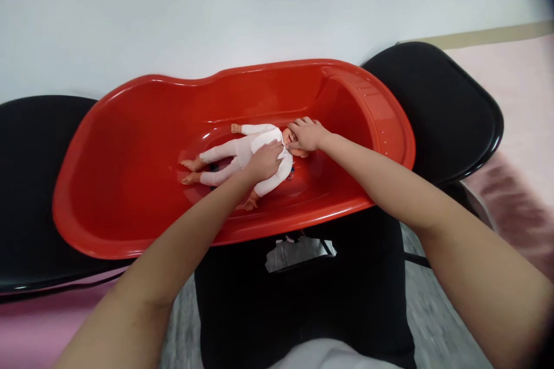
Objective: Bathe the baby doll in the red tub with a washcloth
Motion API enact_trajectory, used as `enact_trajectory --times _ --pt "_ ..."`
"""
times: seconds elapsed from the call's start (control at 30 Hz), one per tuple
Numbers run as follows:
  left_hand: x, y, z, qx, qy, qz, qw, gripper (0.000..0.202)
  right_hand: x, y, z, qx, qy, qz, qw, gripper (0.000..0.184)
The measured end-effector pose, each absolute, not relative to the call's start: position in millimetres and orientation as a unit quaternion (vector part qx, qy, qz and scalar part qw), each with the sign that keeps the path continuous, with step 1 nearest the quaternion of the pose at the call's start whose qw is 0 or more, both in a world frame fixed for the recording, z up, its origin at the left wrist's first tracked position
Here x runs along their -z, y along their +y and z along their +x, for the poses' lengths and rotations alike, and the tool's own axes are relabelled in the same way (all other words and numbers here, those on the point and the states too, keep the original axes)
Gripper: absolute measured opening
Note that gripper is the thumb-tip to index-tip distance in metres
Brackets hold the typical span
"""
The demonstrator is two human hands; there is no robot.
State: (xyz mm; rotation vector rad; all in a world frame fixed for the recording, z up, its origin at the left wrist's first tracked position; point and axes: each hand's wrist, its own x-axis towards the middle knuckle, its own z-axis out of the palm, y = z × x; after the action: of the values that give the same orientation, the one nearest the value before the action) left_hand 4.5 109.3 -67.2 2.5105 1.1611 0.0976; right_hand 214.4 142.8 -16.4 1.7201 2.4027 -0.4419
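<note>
A baby doll [242, 150] in a white top and pale pink leggings lies on its back in a red baby bathtub [130, 173]. Its head points right and its bare feet left. My left hand [266, 160] is on the doll's chest at the collar, fingers closed on the white top. Over the doll's head lies my right hand [308, 134], its fingers curved around the top and its thumb down near the neck. Part of the doll's head is hidden beneath this hand.
The tub rests across black chairs: one seat [26, 196] at the left, another [441, 104] at the right, and a black chair back [303, 311] with a cut-out handle in front. A pale wall [259, 6] stands behind. Pink fabric [515, 81] lies at the right.
</note>
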Motion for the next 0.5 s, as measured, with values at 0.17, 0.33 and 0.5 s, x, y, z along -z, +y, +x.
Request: enact_trajectory --times 0.17,0.33,0.5 --pt "71.8 92.2 0.8 0.083 0.311 0.931 0.174 0.056 17.6 144.3 214.1 0.149 0.807 0.566 0.078 0.071" --pt "80.6 70.9 -6.7 0.164 0.225 0.936 0.215 0.063 18.5 146.0 214.7 0.151 0.808 0.565 0.075 0.068" --pt "85.8 56.8 -32.5 0.174 0.181 0.921 0.298 0.052 17.8 146.3 214.9 0.152 0.806 0.567 0.075 0.065"
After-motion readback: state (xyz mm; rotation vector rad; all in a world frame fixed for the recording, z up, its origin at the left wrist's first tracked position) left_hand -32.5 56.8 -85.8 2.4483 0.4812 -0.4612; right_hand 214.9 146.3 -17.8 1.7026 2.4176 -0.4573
